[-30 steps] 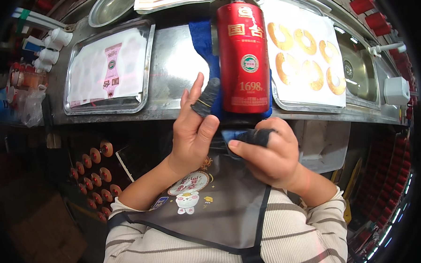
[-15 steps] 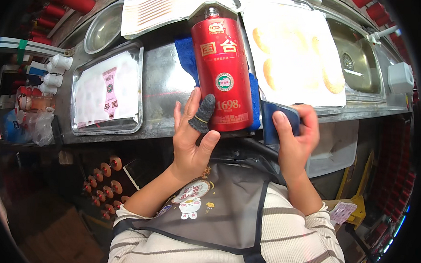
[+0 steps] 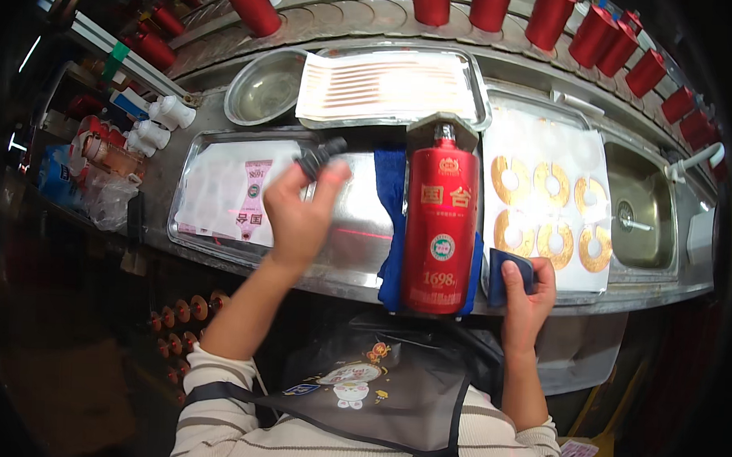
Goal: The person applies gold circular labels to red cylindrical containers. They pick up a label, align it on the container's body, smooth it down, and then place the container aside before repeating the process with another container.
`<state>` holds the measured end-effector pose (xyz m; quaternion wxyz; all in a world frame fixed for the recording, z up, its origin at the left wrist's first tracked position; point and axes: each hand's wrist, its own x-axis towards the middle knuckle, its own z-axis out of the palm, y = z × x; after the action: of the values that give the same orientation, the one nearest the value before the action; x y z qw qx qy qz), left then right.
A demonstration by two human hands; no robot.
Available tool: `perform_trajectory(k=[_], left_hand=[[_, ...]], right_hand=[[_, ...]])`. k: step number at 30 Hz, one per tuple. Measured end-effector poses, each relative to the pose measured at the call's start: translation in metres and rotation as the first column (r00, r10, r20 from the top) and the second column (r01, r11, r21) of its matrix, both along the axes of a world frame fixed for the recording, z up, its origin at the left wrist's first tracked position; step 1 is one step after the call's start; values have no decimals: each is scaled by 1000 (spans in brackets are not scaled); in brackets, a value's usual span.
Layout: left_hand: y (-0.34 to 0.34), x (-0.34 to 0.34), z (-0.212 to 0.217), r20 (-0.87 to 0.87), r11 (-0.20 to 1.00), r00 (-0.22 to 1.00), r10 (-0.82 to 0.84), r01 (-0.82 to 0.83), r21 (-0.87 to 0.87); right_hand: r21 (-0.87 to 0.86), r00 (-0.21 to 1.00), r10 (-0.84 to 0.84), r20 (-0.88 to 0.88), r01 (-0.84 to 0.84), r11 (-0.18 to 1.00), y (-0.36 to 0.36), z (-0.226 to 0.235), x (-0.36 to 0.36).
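A red bottle with gold print and a round green-and-white emblem lies face up in the middle, its neck pointing away from me. A blue cloth is under it, and the neck sits at a dark angular rest. My left hand, blurred by motion, is over the tray at left, apart from the bottle. A dark grey finger cover is on one finger; thumb and finger look apart, with nothing visible between them. My right hand pinches a flat dark blue scraper right of the bottle.
The left metal tray holds white sheets with pink labels. At the back are a metal bowl and a tray of striped sheets. Gold ring-shaped labels lie at right beside a sink. Red bottles line a conveyor behind.
My left hand has left the bottle's lower left side and moved left over the tray. My right hand still holds the scraper. The whole view has shifted, showing more of the conveyor.
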<state>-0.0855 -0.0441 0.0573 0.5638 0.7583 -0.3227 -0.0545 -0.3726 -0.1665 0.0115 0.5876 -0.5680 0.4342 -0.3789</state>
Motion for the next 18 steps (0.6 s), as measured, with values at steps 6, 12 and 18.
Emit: perform_trajectory(k=[6,12,18], left_hand=[[-92,200,-32,314,904,924,219,-314,292],[-130,259,-40,325,804,932,158,-313,507],[-128,271,-22,314,757,947,60,-249,604]], right_hand=[[-7,988,71,139,-71,997,-4,34,24],[111,980,168,102,-179,978,-26,22,20],[149,979,191,75,-201,968,-46,24,22]])
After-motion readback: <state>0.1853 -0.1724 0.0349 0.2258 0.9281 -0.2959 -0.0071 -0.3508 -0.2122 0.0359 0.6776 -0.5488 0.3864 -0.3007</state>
